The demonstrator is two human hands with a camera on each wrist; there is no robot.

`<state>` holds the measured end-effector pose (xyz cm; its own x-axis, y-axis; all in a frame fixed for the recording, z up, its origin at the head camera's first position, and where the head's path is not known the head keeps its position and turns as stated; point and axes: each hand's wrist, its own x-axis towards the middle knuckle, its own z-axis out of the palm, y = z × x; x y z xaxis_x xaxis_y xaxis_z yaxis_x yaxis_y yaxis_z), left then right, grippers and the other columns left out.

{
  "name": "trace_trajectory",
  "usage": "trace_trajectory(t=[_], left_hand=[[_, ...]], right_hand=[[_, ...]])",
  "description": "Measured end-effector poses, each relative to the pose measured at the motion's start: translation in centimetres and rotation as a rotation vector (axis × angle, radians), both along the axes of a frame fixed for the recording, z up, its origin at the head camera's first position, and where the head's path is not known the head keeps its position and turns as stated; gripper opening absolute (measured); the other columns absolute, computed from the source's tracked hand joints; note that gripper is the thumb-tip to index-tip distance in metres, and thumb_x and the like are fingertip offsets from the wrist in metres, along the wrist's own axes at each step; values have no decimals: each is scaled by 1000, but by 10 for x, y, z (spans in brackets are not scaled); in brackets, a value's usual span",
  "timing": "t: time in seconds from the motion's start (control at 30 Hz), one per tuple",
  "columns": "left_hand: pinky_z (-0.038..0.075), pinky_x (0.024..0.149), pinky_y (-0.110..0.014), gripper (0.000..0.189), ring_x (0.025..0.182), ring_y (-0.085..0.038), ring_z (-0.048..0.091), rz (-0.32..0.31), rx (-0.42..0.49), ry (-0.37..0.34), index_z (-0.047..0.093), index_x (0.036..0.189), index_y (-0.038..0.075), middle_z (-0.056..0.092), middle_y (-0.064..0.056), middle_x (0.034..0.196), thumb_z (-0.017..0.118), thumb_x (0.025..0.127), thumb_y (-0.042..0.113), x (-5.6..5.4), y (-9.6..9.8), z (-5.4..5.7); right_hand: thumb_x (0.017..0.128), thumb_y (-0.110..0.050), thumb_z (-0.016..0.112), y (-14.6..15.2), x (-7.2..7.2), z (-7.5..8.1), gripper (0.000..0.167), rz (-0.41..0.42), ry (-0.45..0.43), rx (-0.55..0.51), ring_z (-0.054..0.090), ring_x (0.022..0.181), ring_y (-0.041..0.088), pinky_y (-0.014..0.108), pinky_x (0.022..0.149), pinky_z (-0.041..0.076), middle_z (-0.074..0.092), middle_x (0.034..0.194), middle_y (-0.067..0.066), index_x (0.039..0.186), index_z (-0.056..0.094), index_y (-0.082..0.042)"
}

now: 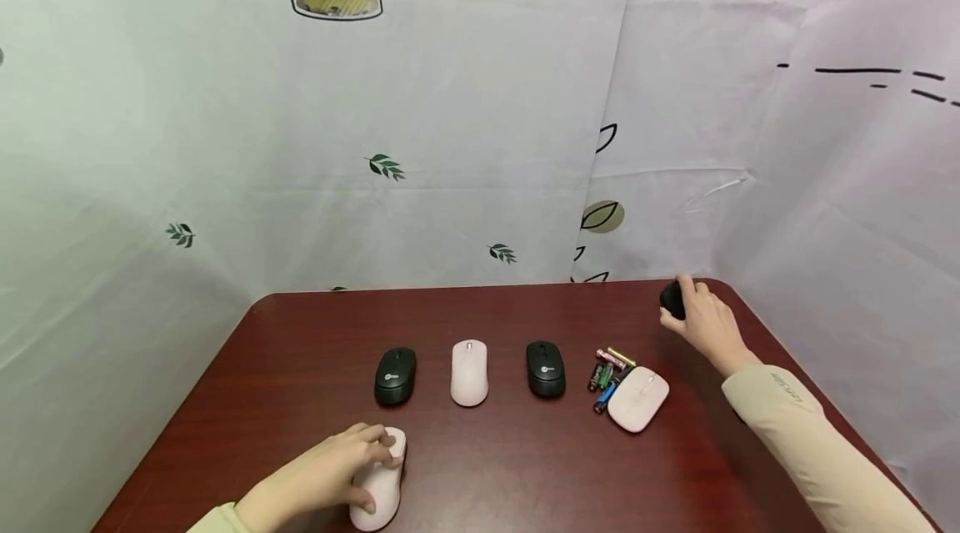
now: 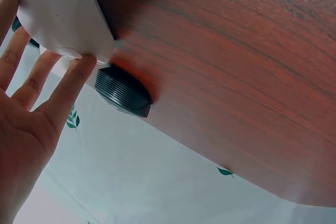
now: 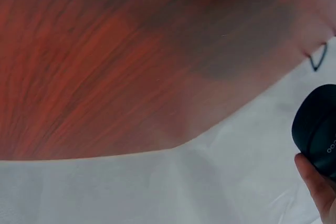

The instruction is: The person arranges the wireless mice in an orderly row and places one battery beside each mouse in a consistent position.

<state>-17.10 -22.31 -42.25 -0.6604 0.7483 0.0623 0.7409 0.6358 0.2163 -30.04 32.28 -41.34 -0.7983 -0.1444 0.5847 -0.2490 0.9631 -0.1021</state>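
Observation:
My left hand (image 1: 330, 466) grips a white mouse (image 1: 384, 487) at the table's front left, thumb on the near side and fingers across its far end. In the left wrist view its fingertips press against the smooth white shell (image 2: 65, 14). Over the far right corner, my right hand (image 1: 711, 326) holds a black mouse (image 1: 672, 300) between thumb and fingers. The right wrist view catches only part of this dark rounded body (image 3: 315, 124), with small pale lettering and one finger (image 3: 315, 184) against it.
Across the middle stand a black mouse (image 1: 395, 376), a white mouse (image 1: 469, 373) and another black mouse (image 1: 546, 369). To their right, several small batteries (image 1: 605, 376) lie in a loose pile against a tilted white mouse (image 1: 638, 399). A pale patterned cloth (image 1: 450, 99) hangs behind the red-brown table (image 1: 480, 312).

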Motion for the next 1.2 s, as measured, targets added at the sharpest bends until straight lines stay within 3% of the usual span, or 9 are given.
trace_trajectory(t=[0.2,0.47,0.67,0.87,1.2], left_hand=[[51,74,-33,44,100,-21,57,0,3,13,71,99,23,61,2,110,78,62,44,0,-2,0],[50,78,-30,45,100,-21,58,26,-11,-67,71,100,21,61,3,109,80,61,41,0,-1,1],[50,78,-30,45,98,-18,58,19,-16,-56,70,102,21,60,5,108,78,63,42,1,0,0],[49,75,-29,46,90,-12,56,-26,-14,18,68,101,22,58,8,102,79,61,42,-1,-1,0],[48,74,-27,45,86,-7,54,-35,0,-12,67,99,20,57,11,96,80,60,40,-3,2,-1]], right_hand=[[82,-20,64,-16,2,12,52,-9,-54,-77,54,60,42,52,51,44,48,108,32,125,43,2],[86,-21,65,-48,12,20,49,9,-127,-132,55,89,52,61,69,46,50,108,35,124,44,3],[85,-24,62,-71,10,31,44,40,-156,-130,58,84,46,58,70,46,56,101,31,119,50,1],[85,-25,61,-101,11,42,46,97,-185,-122,58,85,41,52,69,48,53,117,25,122,52,2],[88,-22,63,-143,25,44,38,219,-179,-75,62,85,36,47,64,52,55,117,19,122,58,-7]])
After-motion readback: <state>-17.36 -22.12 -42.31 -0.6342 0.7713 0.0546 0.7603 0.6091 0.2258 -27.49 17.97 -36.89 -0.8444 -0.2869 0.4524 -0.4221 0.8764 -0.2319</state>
